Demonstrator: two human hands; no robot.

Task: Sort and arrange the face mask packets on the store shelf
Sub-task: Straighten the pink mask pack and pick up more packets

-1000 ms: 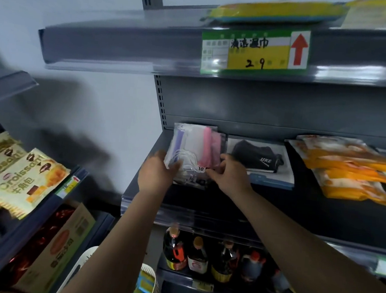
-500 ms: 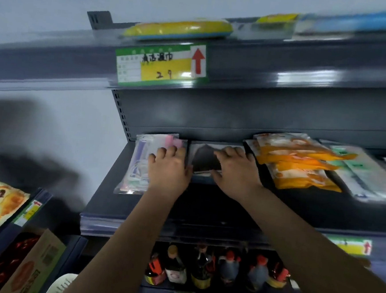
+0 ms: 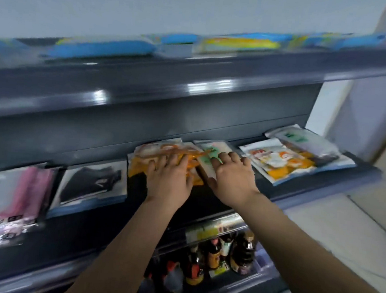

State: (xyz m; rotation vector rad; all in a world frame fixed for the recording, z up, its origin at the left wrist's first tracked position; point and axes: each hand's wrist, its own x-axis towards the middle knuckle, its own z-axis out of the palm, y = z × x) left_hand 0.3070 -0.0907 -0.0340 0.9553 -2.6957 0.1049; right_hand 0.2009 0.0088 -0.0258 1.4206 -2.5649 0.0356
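I am pressing my left hand (image 3: 168,179) flat, fingers spread, on the orange plastic mask packet stack (image 3: 163,160) mid-shelf, while my right hand (image 3: 232,176) is lying open on the green-printed white packet (image 3: 209,158) just right of it. Left of that orange stack, the black-mask packet (image 3: 92,182) and pink-and-white clear packet (image 3: 15,197) are sitting squared, so I judge the job roughly half done, with the loose overlapping orange-and-white packets (image 3: 285,160) to its right still waiting on the dark grey metal shelf (image 3: 361,170).

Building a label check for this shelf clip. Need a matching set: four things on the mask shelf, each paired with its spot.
Things:
1. pink packet
2. black mask packet
3. orange packet
4. green-print packet

Places:
A. under the right hand
B. far left of the shelf
C. under the left hand
D. between the pink and orange packets

Pairs: 1-B, 2-D, 3-C, 4-A
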